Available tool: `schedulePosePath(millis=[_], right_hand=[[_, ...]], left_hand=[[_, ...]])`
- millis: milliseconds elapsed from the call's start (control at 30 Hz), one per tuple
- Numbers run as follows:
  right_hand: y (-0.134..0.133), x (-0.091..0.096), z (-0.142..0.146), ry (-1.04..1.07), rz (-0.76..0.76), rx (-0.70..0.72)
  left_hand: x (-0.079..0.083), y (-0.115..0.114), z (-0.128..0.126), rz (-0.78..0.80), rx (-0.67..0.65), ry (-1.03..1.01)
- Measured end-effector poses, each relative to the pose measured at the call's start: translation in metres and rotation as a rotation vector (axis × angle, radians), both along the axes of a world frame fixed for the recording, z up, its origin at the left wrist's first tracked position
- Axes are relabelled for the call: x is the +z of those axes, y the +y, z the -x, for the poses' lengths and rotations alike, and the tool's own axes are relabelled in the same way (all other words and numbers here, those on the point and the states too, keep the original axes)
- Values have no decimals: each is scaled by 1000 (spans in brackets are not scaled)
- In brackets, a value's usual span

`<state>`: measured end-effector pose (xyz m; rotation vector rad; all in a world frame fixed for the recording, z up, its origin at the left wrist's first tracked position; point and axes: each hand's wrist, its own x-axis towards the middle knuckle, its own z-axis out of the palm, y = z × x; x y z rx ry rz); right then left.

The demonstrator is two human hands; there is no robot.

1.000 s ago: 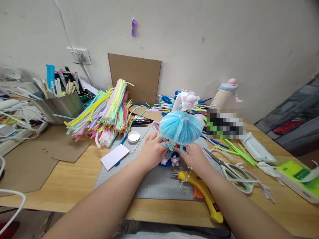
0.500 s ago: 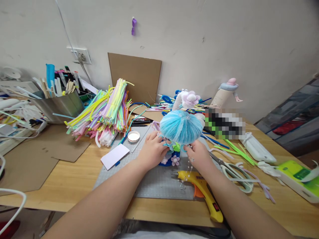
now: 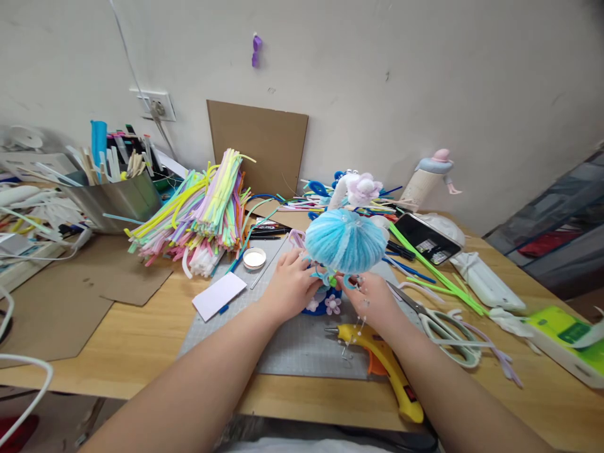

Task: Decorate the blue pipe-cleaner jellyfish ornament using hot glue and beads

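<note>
A fluffy light-blue pipe-cleaner dome [image 3: 344, 240] stands on a dark blue base with small lilac flowers [image 3: 329, 304], on a grey cutting mat [image 3: 302, 343]. My left hand [image 3: 289, 286] is curled against the left underside of the dome, fingers closed on the curly blue strands there. On the right underside, my right hand [image 3: 372, 296] pinches the same strands, and a thin beaded wire [image 3: 357, 327] dangles from it. A yellow glue gun [image 3: 382, 362] lies on the mat just below my right hand.
A heap of pastel pipe cleaners [image 3: 202, 211] lies at the left back, beside a metal bin of tools [image 3: 113, 192]. Scissors [image 3: 441, 321], green stems, a phone [image 3: 422, 238] and a white card [image 3: 219, 296] surround the mat. Cardboard [image 3: 257, 148] leans on the wall.
My right hand shifted slightly under the dome; the green bit seen half a second ago between the hands is hidden now. The view moved a little.
</note>
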<state>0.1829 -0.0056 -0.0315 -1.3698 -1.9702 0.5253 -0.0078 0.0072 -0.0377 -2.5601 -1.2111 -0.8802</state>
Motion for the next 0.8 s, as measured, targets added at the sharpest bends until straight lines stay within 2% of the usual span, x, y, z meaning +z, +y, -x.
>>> schedulePosePath(millis=[233,533,800], right_hand=[[-5,0,2,-123,-86,-7],[-11,4,3,-244,-286,31],[-10,3,2,-259,-304,41]], left_hand=[[-1,1,0,-7,2,-7],[1,0,0,12,9,-5],[4,-1,1,52,3,-4]])
